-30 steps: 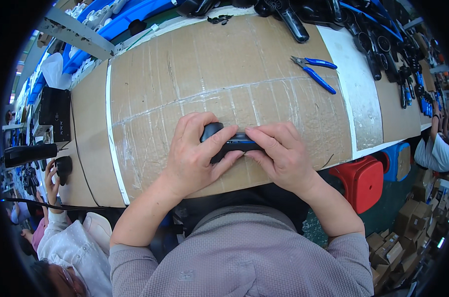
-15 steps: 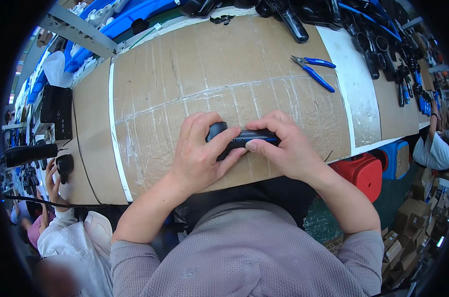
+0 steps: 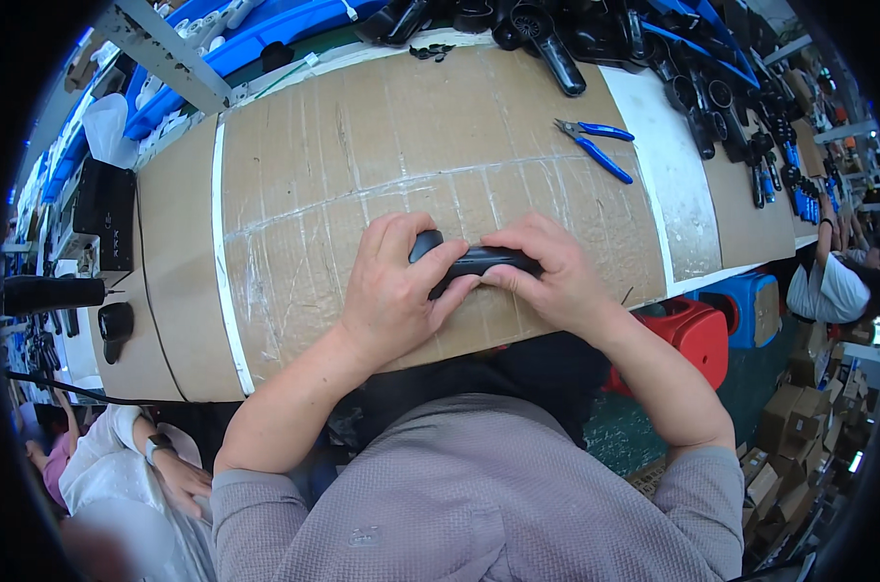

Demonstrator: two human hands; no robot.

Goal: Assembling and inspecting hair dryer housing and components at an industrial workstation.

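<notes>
A black handheld appliance housing (image 3: 494, 260) lies lengthwise between my hands, just above the cardboard-covered bench (image 3: 314, 184) or resting on it; I cannot tell which. My left hand (image 3: 389, 286) is closed round its wider rounded end at the left. On the slim handle end, my right hand (image 3: 554, 272) grips with thumb and fingers. Both thumbs press along the near side, and my fingers hide much of the housing. Beyond my right hand, blue-handled nippers (image 3: 600, 147) rest on the cardboard with their handles spread.
Black housings (image 3: 556, 63) crowd the far right edge. Blue bins (image 3: 275, 34) stand at the far left beside a metal post (image 3: 163, 58). On the left are a black powered driver (image 3: 57, 292), a black part (image 3: 116, 330) and a seated co-worker (image 3: 149, 485). Red (image 3: 687, 339) and blue stools (image 3: 750, 310) stand right.
The co-worker's hand has left the black part on the left and drawn back toward their lap. My hands keep their grip on the housing, which has rolled slightly. The view has shifted a little.
</notes>
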